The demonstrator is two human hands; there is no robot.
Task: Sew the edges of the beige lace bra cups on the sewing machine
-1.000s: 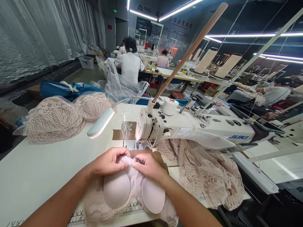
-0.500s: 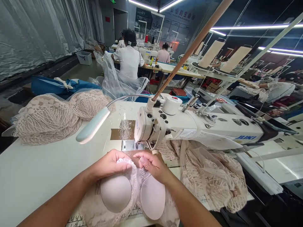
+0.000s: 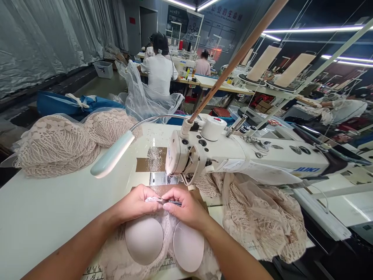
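Observation:
A beige lace bra (image 3: 163,241) with two smooth padded cups lies cup-side up at the near table edge. My left hand (image 3: 136,203) is closed, pinching the lace at the top of the left cup. My right hand (image 3: 186,206) is closed on small thread snips (image 3: 171,202), whose tips meet the lace edge between my hands. Just beyond my fingers stands the head of the white Juki sewing machine (image 3: 233,155), with its needle plate (image 3: 159,179).
A gooseneck lamp (image 3: 112,157) hangs over the table's left middle. A stack of lace bras (image 3: 67,142) lies far left, and more lace pieces (image 3: 262,210) pile under the machine arm at right. Thread cones (image 3: 264,62) stand behind. People sit at machines further back.
My right hand has shifted from resting its fingers on the lace to holding the snips level against the lace edge. The bra and my left hand have barely moved.

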